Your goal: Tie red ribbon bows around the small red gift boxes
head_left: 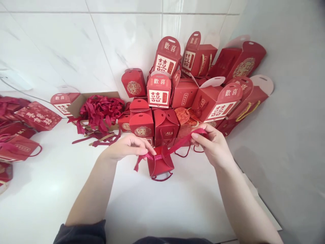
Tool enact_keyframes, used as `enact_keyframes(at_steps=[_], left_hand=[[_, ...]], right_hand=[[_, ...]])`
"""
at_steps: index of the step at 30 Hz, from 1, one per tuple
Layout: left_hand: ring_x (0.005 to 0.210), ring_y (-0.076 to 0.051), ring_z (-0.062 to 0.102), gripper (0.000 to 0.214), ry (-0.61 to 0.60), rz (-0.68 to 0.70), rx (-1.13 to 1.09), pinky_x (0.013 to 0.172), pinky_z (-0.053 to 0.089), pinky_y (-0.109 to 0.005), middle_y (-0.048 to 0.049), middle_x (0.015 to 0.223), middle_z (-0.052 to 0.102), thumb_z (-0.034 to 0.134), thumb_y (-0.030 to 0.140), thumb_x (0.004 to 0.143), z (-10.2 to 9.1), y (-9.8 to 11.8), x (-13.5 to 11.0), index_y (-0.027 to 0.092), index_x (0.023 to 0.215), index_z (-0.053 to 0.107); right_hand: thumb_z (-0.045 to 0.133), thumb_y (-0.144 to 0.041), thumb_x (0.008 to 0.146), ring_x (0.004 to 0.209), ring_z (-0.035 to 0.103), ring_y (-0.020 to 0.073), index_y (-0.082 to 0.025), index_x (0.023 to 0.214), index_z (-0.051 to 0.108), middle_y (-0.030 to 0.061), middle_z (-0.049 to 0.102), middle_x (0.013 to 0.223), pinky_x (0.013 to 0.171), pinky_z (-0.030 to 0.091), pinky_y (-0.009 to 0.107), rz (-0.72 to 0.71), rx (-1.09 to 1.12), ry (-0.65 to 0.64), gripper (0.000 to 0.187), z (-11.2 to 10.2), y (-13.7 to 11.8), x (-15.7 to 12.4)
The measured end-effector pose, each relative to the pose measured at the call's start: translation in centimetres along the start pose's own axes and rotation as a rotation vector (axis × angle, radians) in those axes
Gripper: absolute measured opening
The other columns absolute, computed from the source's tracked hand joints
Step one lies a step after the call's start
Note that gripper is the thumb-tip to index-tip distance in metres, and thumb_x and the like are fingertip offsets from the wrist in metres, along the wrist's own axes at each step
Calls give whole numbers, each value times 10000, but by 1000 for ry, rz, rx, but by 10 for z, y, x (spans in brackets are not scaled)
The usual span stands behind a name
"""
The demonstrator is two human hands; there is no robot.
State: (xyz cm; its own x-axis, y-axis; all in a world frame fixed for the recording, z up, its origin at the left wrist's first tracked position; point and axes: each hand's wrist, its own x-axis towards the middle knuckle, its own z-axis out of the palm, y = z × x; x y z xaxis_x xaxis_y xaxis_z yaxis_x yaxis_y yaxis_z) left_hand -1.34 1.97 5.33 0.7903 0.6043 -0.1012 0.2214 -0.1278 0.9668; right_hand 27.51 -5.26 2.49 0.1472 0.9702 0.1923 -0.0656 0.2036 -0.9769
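Note:
A small red gift box (160, 165) stands on the white table in front of me, with a dark red cord handle (162, 178) hanging at its near side. A crimson ribbon (179, 143) runs across the top of the box, between its curved flaps. My left hand (133, 145) pinches the ribbon close to the box's left side, and a short tail hangs below the fingers. To the right and a little higher, my right hand (212, 142) grips the longer end, pulled up and away from the box.
Behind are stacked red gift boxes (158, 91) against the tiled wall (50, 40). A cardboard box (76, 107) heaped with crimson ribbons (103, 110) sits left of them. More red boxes (38, 115) lie at the far left. A grey wall (291, 135) bounds the right.

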Motion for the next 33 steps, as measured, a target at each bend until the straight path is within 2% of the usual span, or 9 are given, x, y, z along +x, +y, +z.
enact_keyframes(at_steps=[5,7,12,15,18,22,25,29,33], left_hand=[[951,-272,650,242,49,117,-61,812,537,-387,-140,991,732,720,333,764,8,15,6,188,946,787],[948,-268,667,250,114,151,-91,807,550,-377,-125,1009,733,741,305,748,14,24,8,205,973,783],[915,-234,701,224,423,284,-102,844,574,-360,-73,982,753,760,246,741,37,44,15,238,965,781],[818,-198,712,157,608,383,-167,794,593,-332,-46,927,759,764,263,746,51,50,22,234,899,781],[784,-182,712,278,734,373,-263,754,593,-306,-14,846,754,782,281,730,62,48,30,241,1000,731],[772,-166,701,265,749,284,-340,762,574,-293,-2,775,735,810,301,692,69,35,41,201,911,699],[818,-132,674,185,746,319,-411,800,550,-262,8,850,718,820,276,678,70,26,46,184,766,685],[855,-108,665,119,714,380,-543,822,536,-228,10,944,716,802,233,709,69,24,49,190,743,697],[745,-88,673,82,696,394,-588,723,545,-191,14,822,732,795,210,721,69,27,50,199,746,718]], right_hand=[[660,-289,785,617,485,124,-246,943,587,-11,524,764,583,434,275,-59,85,-5,180,20,-14,6],[642,-305,788,682,526,141,-248,958,596,9,547,818,635,469,286,-52,96,-3,185,27,-18,8],[631,-379,804,707,555,141,-235,814,551,7,553,796,726,506,306,-53,227,15,165,43,-26,14],[638,-367,799,737,580,149,-244,884,558,14,587,828,754,518,319,-103,226,49,169,51,-29,15],[639,-358,816,816,613,166,-249,954,587,26,632,882,793,522,330,-160,165,55,183,59,-27,12],[638,-320,855,833,627,158,-245,936,642,18,659,889,786,521,308,-203,151,0,111,67,-22,8],[646,-285,861,831,619,144,-245,933,661,8,664,895,780,512,283,-184,174,-36,83,69,-19,8],[650,-273,860,848,604,142,-237,900,659,3,651,890,796,498,275,-124,205,-150,55,70,-15,11],[651,-277,864,788,573,131,-230,888,647,-3,623,846,741,488,264,-70,236,-230,52,72,-14,12]])
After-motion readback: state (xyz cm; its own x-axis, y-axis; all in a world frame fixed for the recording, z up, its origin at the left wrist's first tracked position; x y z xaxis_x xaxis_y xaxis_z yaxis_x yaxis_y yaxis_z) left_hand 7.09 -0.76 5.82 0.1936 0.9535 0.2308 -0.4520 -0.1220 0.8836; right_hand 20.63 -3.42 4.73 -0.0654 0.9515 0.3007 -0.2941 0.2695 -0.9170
